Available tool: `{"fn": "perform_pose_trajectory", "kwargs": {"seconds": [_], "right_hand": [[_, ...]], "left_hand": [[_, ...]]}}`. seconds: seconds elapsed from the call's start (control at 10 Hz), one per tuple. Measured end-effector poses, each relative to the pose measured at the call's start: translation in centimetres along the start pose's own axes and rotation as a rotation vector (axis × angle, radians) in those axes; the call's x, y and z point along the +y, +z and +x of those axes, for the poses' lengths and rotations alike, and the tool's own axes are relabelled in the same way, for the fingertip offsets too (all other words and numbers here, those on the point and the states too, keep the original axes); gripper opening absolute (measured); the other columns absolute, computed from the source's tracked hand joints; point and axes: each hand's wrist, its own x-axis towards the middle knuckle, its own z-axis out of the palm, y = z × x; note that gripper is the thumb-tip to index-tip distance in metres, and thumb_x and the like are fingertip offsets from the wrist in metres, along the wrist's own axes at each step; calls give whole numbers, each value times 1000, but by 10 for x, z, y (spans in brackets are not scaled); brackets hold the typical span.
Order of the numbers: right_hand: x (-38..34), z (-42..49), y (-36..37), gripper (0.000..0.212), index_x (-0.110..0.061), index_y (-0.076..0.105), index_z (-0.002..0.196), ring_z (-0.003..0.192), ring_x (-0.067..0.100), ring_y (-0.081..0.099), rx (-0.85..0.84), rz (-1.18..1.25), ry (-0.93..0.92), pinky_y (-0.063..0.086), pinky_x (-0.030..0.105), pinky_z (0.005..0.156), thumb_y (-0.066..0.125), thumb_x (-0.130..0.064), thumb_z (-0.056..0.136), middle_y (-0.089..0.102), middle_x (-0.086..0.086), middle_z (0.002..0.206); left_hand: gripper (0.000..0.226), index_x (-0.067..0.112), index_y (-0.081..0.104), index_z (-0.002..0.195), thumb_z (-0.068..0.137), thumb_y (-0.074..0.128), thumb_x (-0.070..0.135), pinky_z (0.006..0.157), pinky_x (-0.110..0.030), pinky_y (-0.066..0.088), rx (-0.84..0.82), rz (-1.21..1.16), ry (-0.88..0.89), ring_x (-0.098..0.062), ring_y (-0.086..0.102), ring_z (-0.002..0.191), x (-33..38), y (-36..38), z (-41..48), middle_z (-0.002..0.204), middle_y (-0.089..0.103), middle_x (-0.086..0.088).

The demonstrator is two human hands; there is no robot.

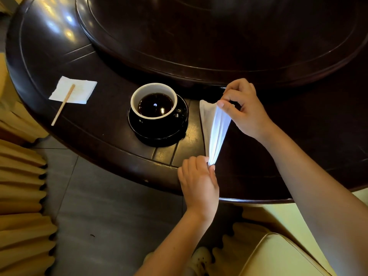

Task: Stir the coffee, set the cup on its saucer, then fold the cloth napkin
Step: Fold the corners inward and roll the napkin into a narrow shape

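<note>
Both hands grasp the white cloth napkin just right of the saucer: the left hand pinches its near corner at the table's edge, the right hand pinches its far end, lifted. Black cup of coffee sits on its black saucer; a wooden stirrer lies across a paper napkin well left.

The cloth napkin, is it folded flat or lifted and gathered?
The cloth napkin is lifted and gathered, not folded flat: the right hand pinches its far end, the left hand its near end.
</note>
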Motion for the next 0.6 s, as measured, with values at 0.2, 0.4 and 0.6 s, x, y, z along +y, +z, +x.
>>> {"fn": "perform_pose_trajectory", "kwargs": {"seconds": [0.2,0.4,0.6], "right_hand": [[0,-7,-1,18,-18,57,79,103,11,37,7,99,130,26,-4,81,52,-33,88,42,-7,96],[-4,-11,6,12,-18,57,83,102,11,37,18,124,172,27,-5,76,54,-26,91,43,-11,92],[-13,-28,7,37,-13,59,113,105,5,36,146,129,250,24,7,86,36,-34,93,47,-8,107]], "left_hand": [[12,15,59,87,79,68,18,70,-30,45,-9,14,11,-17,55,75,-5,-2,4,79,58,0],[16,17,60,92,79,67,21,73,-30,44,-53,5,17,-16,56,79,-11,-8,1,82,59,2],[18,21,59,93,76,66,22,76,-31,43,-81,-38,59,-13,56,80,-19,-25,-11,84,60,6]]}}
